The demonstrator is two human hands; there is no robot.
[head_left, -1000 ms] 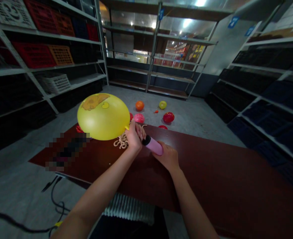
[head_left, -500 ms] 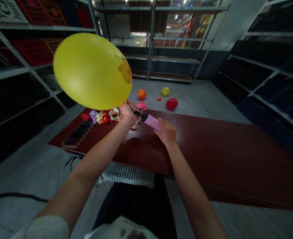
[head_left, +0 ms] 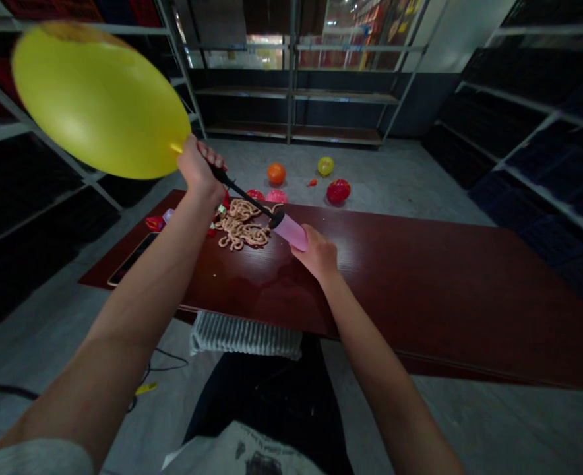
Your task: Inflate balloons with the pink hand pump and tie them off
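Note:
A large inflated yellow balloon (head_left: 103, 99) fills the upper left. Its narrow neck goes into my left hand (head_left: 200, 168), whose fingers are wrapped round the neck and the black end of a hand pump. The pump's thin black rod (head_left: 246, 196) stretches out between my hands. My right hand (head_left: 318, 251) is closed round the pink pump barrel (head_left: 291, 231), over the table. Beige twisted strands (head_left: 242, 224) lie in a heap on the table below the rod. Uninflated balloons (head_left: 155, 223) are partly hidden behind my left forearm.
A phone (head_left: 133, 258) lies on the dark red table (head_left: 420, 284) at the left. On the floor beyond are an orange balloon (head_left: 276, 173), a small yellow one (head_left: 326, 165) and a red one (head_left: 338, 191). Metal shelves (head_left: 291, 92) stand behind and on both sides.
My left hand has moved up and left with the yellow balloon, away from my right hand. The pump rod now shows at greater length. The view has tilted down slightly.

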